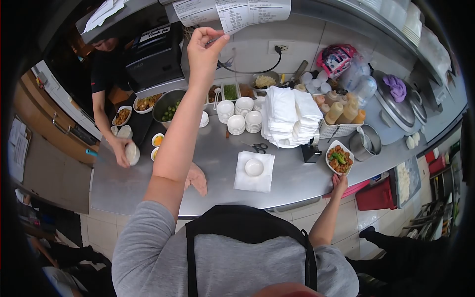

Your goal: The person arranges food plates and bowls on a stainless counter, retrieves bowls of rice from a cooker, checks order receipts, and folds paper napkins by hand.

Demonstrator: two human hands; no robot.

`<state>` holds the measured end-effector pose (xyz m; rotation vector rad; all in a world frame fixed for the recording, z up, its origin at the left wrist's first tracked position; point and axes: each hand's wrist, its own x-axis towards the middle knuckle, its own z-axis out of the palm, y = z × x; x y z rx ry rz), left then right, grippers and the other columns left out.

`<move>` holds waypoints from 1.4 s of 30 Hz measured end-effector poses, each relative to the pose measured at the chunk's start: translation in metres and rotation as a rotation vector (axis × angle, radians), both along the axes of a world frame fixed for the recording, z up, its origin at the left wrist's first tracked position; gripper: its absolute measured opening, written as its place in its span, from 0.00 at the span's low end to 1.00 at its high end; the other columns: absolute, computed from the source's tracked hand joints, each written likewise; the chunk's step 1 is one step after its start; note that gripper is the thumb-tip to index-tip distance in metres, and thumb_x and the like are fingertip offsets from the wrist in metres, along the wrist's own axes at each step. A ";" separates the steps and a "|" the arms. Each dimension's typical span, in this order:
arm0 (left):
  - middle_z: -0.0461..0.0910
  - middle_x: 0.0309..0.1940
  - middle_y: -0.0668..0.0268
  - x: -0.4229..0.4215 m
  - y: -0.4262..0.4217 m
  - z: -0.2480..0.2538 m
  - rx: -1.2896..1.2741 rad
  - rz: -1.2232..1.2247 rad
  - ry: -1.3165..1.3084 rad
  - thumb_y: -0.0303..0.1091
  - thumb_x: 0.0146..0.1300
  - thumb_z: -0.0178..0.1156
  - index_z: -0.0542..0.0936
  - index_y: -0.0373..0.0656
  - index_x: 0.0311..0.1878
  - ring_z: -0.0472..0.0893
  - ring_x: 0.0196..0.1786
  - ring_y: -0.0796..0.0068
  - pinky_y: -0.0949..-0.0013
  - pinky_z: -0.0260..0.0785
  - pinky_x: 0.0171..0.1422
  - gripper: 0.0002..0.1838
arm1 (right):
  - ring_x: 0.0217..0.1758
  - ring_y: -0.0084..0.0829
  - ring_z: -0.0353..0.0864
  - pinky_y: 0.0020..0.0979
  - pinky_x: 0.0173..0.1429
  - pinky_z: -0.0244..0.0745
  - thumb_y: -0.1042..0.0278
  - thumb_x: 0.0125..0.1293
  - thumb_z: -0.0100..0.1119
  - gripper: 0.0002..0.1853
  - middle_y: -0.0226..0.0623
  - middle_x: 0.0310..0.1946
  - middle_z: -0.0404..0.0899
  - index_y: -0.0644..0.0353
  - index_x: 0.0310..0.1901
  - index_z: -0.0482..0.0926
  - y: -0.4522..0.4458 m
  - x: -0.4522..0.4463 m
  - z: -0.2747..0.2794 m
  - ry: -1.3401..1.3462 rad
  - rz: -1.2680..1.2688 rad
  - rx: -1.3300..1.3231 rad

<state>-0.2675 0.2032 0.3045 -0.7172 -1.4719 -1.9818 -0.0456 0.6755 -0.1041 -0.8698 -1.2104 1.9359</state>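
Observation:
My left hand is raised to the shelf edge, thumb and fingers pinched on the lower corner of a printed order slip. Another order slip hangs beside it. At the right end of the counter, my right hand grips the near rim of a white bowl of food, which holds brown chunks topped with green pieces. In front of me, a small white dish sits on folded white napkins. A pink cloth-like piece lies partly behind my left arm.
Napkin stacks, stacked small white bowls and scissors lie on the steel counter. Sauce bottles and a metal pot stand to the right. A co-worker's hand holds a white bowl at left.

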 end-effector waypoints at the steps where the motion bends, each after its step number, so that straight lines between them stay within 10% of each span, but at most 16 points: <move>1: 0.78 0.37 0.64 0.001 0.000 0.000 0.014 -0.019 -0.007 0.24 0.54 0.64 0.71 0.42 0.36 0.75 0.43 0.80 0.75 0.63 0.54 0.11 | 0.43 0.36 0.80 0.27 0.43 0.77 0.61 0.65 0.52 0.17 0.41 0.41 0.73 0.67 0.48 0.69 -0.001 0.000 0.001 -0.001 -0.007 -0.002; 22: 0.81 0.37 0.59 0.009 -0.015 -0.016 -0.055 -0.009 -0.054 0.26 0.59 0.59 0.70 0.42 0.37 0.78 0.46 0.76 0.73 0.63 0.57 0.07 | 0.44 0.36 0.80 0.27 0.43 0.76 0.60 0.65 0.52 0.19 0.41 0.43 0.74 0.67 0.49 0.68 -0.001 0.000 -0.001 0.015 0.005 0.005; 30: 0.81 0.28 0.66 0.057 -0.084 -0.145 -0.569 0.090 -0.315 0.35 0.64 0.55 0.80 0.36 0.30 0.77 0.32 0.81 0.79 0.66 0.40 0.12 | 0.36 0.29 0.80 0.22 0.35 0.74 0.58 0.64 0.56 0.17 0.39 0.38 0.78 0.64 0.45 0.73 -0.023 0.023 0.018 -0.211 -0.093 0.025; 42: 0.80 0.35 0.65 0.202 -0.146 -0.302 -0.661 0.010 -0.755 0.26 0.56 0.57 0.79 0.39 0.40 0.78 0.36 0.77 0.73 0.70 0.40 0.08 | 0.21 0.18 0.69 0.23 0.27 0.64 0.63 0.65 0.54 0.15 0.28 0.17 0.72 0.62 0.22 0.73 -0.293 -0.053 0.153 -0.089 1.171 0.721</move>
